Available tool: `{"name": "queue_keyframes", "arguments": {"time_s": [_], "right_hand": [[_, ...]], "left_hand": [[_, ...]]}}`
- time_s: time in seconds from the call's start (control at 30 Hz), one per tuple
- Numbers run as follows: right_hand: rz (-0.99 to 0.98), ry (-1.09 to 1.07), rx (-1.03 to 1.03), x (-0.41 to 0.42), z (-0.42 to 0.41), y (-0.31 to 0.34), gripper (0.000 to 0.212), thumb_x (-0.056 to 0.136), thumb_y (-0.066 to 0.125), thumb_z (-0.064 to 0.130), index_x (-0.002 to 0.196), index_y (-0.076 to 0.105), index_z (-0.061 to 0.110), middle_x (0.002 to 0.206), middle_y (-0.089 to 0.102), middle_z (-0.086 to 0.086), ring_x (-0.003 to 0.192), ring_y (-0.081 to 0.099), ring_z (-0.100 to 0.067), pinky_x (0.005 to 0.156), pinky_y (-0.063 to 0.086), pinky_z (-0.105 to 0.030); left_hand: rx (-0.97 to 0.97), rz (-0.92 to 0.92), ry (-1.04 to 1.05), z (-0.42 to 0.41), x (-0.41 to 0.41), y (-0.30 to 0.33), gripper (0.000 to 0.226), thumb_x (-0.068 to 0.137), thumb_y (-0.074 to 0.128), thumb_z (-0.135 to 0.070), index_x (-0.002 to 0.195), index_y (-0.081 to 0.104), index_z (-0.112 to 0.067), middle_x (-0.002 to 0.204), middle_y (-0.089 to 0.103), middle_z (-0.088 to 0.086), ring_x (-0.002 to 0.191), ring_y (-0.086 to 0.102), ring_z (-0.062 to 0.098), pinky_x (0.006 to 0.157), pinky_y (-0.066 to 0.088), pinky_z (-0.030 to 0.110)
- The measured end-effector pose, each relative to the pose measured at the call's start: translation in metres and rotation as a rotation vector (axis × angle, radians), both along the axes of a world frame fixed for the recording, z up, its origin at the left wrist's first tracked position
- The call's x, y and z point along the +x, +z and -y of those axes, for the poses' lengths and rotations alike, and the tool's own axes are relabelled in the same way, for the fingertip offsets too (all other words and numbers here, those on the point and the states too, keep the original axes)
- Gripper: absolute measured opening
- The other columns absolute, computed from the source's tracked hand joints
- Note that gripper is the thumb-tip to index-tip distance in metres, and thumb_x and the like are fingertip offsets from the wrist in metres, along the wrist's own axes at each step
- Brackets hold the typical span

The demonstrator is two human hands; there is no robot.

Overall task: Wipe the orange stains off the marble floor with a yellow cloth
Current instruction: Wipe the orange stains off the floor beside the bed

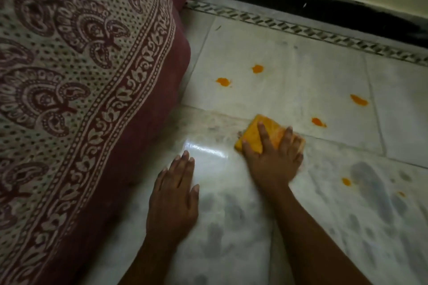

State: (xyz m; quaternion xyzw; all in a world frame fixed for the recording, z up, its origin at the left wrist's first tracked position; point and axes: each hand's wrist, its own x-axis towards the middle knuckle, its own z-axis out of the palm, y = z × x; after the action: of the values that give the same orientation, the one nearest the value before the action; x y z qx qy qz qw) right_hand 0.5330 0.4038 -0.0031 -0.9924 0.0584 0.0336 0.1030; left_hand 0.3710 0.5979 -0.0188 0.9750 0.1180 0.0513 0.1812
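Note:
My right hand (274, 157) presses flat on a folded yellow cloth (256, 133) against the white marble floor (301, 203), fingers spread over it. My left hand (173, 196) rests palm down on the floor to the cloth's left, holding nothing. Several orange stains dot the floor: two beyond the cloth (223, 81) (257, 68), two to its right (359, 100) (318, 121), and smaller ones nearer me on the right (346, 181).
A bed with a maroon and cream patterned cover (81, 76) hangs down to the floor along the left. A patterned inlay strip (301, 28) and black skirting (324, 11) run under the pale wall at the back.

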Motion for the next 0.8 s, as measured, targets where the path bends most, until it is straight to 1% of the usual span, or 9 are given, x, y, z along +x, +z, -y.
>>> {"name": "queue_keyframes", "arguments": {"time_s": [0.07, 0.17, 0.3, 0.37, 0.43, 0.53, 0.6, 0.7, 0.8], "right_hand": [[-0.06, -0.031, 0.035, 0.038, -0.045, 0.0, 0.08, 0.085, 0.035, 0.089, 0.156, 0.011, 0.062, 0.175, -0.008, -0.009, 0.159, -0.012, -0.038, 0.126, -0.001, -0.062], [-0.051, 0.168, 0.04, 0.048, -0.088, -0.006, 0.079, 0.086, 0.032, 0.088, 0.156, 0.01, 0.062, 0.175, -0.008, -0.009, 0.159, -0.016, -0.039, 0.125, -0.007, -0.062], [0.123, 0.666, 0.046, -0.005, -0.055, -0.013, 0.075, 0.084, 0.039, 0.087, 0.154, 0.025, 0.062, 0.175, 0.012, -0.005, 0.161, 0.005, -0.036, 0.123, 0.016, -0.062], [0.158, 0.808, 0.025, 0.0, -0.016, -0.014, 0.076, 0.082, 0.042, 0.088, 0.152, 0.03, 0.062, 0.173, 0.018, -0.003, 0.16, 0.014, -0.035, 0.119, 0.029, -0.062], [0.123, 0.666, -0.029, 0.021, -0.002, -0.009, 0.078, 0.08, 0.041, 0.09, 0.152, 0.028, 0.064, 0.174, 0.017, -0.002, 0.16, 0.015, -0.035, 0.119, 0.028, -0.062], [-0.001, 0.242, -0.008, 0.052, -0.052, -0.008, 0.077, 0.082, 0.032, 0.091, 0.153, 0.014, 0.066, 0.175, 0.002, -0.004, 0.16, -0.003, -0.036, 0.125, 0.007, -0.061], [-0.082, 0.135, 0.024, 0.067, -0.095, -0.003, 0.078, 0.084, 0.027, 0.091, 0.154, 0.006, 0.065, 0.175, -0.008, -0.005, 0.159, -0.014, -0.038, 0.125, -0.004, -0.062], [-0.084, 0.376, 0.032, 0.054, -0.104, 0.003, 0.075, 0.088, 0.03, 0.086, 0.155, 0.005, 0.064, 0.174, -0.014, -0.004, 0.158, -0.019, -0.037, 0.125, -0.007, -0.062], [-0.008, 0.6, 0.046, 0.005, -0.049, 0.001, 0.074, 0.085, 0.035, 0.087, 0.153, 0.01, 0.068, 0.175, -0.005, -0.001, 0.161, -0.008, -0.035, 0.126, 0.012, -0.061]], "left_hand": [[0.003, 0.022, 0.003, 0.0, -0.002, -0.004, 0.066, 0.097, 0.049, -0.036, 0.16, 0.035, -0.021, 0.171, 0.025, -0.005, 0.157, 0.024, 0.012, 0.124, 0.025, 0.039], [0.004, 0.061, -0.002, -0.001, 0.0, -0.004, 0.066, 0.096, 0.047, -0.038, 0.159, 0.038, -0.021, 0.169, 0.028, -0.005, 0.156, 0.027, 0.012, 0.122, 0.029, 0.039], [-0.01, 0.044, 0.011, -0.002, 0.001, -0.001, 0.065, 0.098, 0.045, -0.04, 0.16, 0.036, -0.023, 0.17, 0.025, -0.007, 0.156, 0.027, 0.011, 0.122, 0.03, 0.04], [-0.006, 0.03, 0.013, 0.0, -0.001, -0.001, 0.066, 0.098, 0.047, -0.04, 0.16, 0.033, -0.025, 0.171, 0.023, -0.008, 0.156, 0.025, 0.01, 0.123, 0.029, 0.04], [-0.005, 0.024, 0.01, -0.002, -0.001, 0.001, 0.067, 0.097, 0.048, -0.039, 0.161, 0.032, -0.026, 0.171, 0.022, -0.009, 0.156, 0.025, 0.01, 0.124, 0.027, 0.039], [0.013, 0.041, -0.006, -0.003, -0.001, -0.005, 0.068, 0.097, 0.049, -0.039, 0.161, 0.032, -0.025, 0.171, 0.022, -0.008, 0.157, 0.023, 0.01, 0.124, 0.023, 0.036], [0.012, 0.064, -0.007, -0.003, -0.001, -0.008, 0.067, 0.097, 0.048, -0.038, 0.16, 0.035, -0.023, 0.17, 0.025, -0.007, 0.157, 0.024, 0.01, 0.124, 0.024, 0.036], [-0.007, 0.087, -0.02, -0.003, -0.001, -0.006, 0.064, 0.097, 0.048, -0.038, 0.158, 0.04, -0.02, 0.169, 0.029, -0.006, 0.156, 0.027, 0.011, 0.122, 0.029, 0.038], [-0.012, 0.084, -0.01, 0.0, -0.001, -0.004, 0.062, 0.097, 0.046, -0.039, 0.156, 0.043, -0.019, 0.168, 0.03, -0.004, 0.155, 0.031, 0.014, 0.12, 0.031, 0.041]]}}
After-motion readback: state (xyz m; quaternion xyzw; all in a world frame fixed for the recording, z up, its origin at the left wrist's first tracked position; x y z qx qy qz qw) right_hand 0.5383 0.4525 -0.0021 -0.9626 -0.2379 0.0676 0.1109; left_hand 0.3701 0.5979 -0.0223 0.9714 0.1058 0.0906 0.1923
